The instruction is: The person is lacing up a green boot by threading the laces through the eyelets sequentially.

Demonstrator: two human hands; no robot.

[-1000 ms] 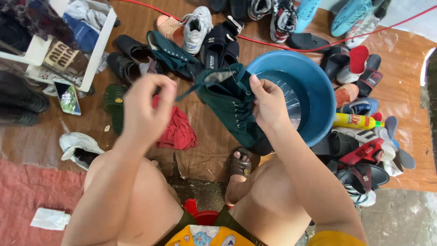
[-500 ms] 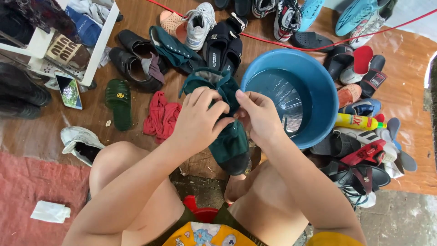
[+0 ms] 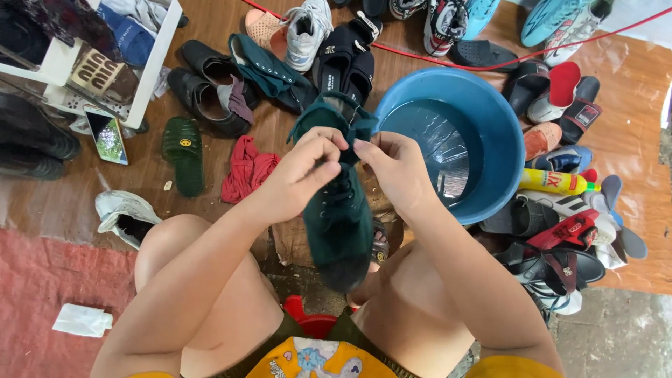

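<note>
Brown flooring [image 3: 210, 91] strewn with shoes fills the frame, a blue basin [image 3: 490, 119] at centre right. At frame centre a dark green shoe [image 3: 339, 210] is held up between the knees, toe hanging down, so its collar can be reached. Both the left hand [image 3: 297, 175] and right hand [image 3: 395, 168] are pinched on its upper edge; the fabric looks dull and suede-like

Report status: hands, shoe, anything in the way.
Left hand and right hand both pinching at the laces of the dark green shoe. Shoe held above knees. Blue basin beside it, nothing in between.
</note>
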